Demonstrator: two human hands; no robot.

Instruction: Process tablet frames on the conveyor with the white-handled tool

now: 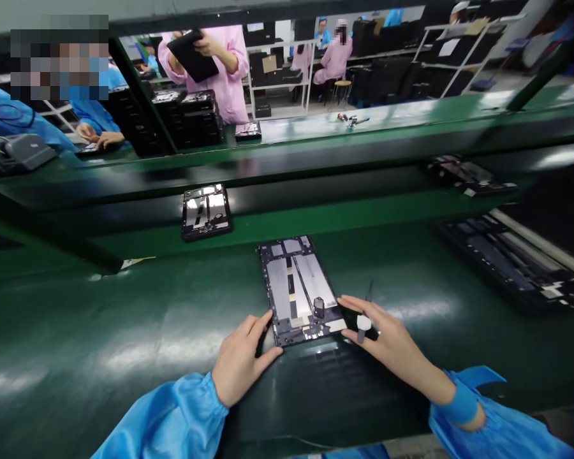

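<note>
Dark green, glossy worktop [148, 306] spans the view, with a busy workshop beyond. On it, in the middle and near the person, an opened tablet [302, 291] shows its inner side, bared electronics upward and slightly turned; whether it lies fully flat is hard to tell.

Judging from the grip, the step in hand is steadying or placing this tablet. Done well, that calls for light, even pressure on the rim only — fingertips clear of the ribbons and boards — and a level hold, since a small dark part [319, 307] sits near the lower right and might slip if one side tipped.

The left hand [242, 363] grasps the lower left corner, fingers along the side edge, thumb at the bottom edge, wrist low. The right hand [392, 341] reaches in from the right, fingertips on the side edge and thumb by the lower corner, palm arched rather than clenched. Under that arch a pale item [363, 323] and a thin dark point [370, 292] show — perhaps a tool, but I cannot tell.

Farther out, another opened tablet [206, 211] lies beyond to the left, a larger dark panel [502, 268] to the right, and a person in pink [232, 76] stands across the bench.
</note>
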